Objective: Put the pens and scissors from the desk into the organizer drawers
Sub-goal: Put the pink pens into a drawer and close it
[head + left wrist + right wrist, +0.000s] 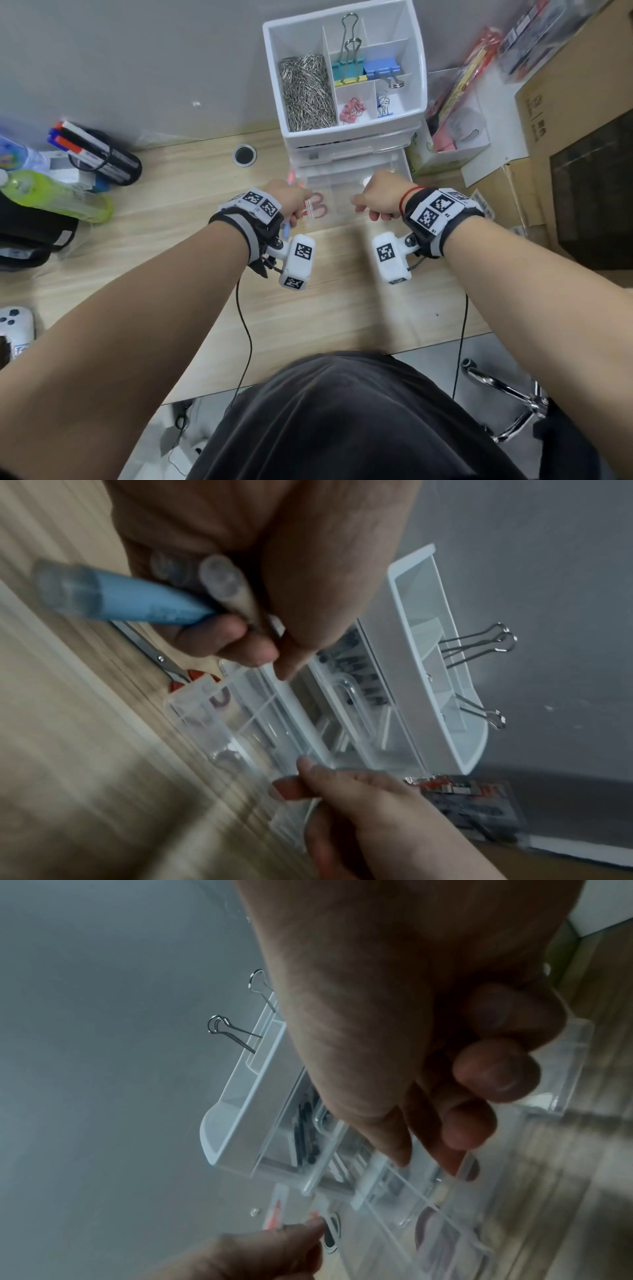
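Pens [137, 604], one blue-barrelled with clear caps, sit clenched in the left hand [287, 198]. Right hand [380, 200] pinches the clear drawer [260, 723]. Red-handled scissors [317, 207] lie beneath.

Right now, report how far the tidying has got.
Done: a clear drawer stands pulled out. In hand: the left hand grips the pens; the right hand holds the drawer's front edge. Left: the scissors lie on the desk.
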Tool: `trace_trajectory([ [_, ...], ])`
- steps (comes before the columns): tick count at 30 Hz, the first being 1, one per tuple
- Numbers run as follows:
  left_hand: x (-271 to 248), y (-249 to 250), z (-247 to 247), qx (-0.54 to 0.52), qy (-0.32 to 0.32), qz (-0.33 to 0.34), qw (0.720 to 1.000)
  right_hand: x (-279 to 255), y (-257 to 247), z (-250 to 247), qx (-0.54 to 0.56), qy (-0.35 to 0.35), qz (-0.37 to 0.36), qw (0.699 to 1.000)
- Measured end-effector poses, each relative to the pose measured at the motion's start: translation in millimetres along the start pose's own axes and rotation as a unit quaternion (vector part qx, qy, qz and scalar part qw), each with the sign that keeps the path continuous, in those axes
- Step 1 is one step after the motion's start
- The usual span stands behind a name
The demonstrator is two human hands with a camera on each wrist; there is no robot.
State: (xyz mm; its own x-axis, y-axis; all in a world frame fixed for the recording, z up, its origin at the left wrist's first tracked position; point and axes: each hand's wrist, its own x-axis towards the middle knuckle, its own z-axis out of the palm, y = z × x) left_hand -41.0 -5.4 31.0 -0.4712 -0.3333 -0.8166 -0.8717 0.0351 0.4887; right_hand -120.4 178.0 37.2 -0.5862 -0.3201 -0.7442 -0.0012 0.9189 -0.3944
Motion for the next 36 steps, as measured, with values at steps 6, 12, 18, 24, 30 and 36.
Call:
trace_trajectory([
  [6, -8, 4, 21, 0.008, -0.127, -0.023, 0.992, -2, -12, -1, 0.136, -0.013, -0.049, 0.989],
  [12, -7, 11, 29, -0.019, -0.135, 0.011, 0.991, 12, -29, 12, 0.210, -0.071, -0.012, 0.975],
  [18, 11, 6, 23, -0.003, -0.099, 0.057, 0.994, 32, -34, 15, 0.208, -0.032, 0.019, 0.977],
  [24, 6, 5, 8, -0.008, 0.023, 0.119, 0.993, 52, -27, 20, 0.174, 0.013, 0.045, 0.984],
  [30, 16, -7, -4, 0.034, 0.046, 0.062, 0.996, 44, -26, 10, -0.017, 0.016, 0.037, 0.999],
  [36, 12, -5, 2, 0.094, -0.003, 0.081, 0.992, 47, -33, 10, -0.061, -0.001, -0.013, 0.998],
])
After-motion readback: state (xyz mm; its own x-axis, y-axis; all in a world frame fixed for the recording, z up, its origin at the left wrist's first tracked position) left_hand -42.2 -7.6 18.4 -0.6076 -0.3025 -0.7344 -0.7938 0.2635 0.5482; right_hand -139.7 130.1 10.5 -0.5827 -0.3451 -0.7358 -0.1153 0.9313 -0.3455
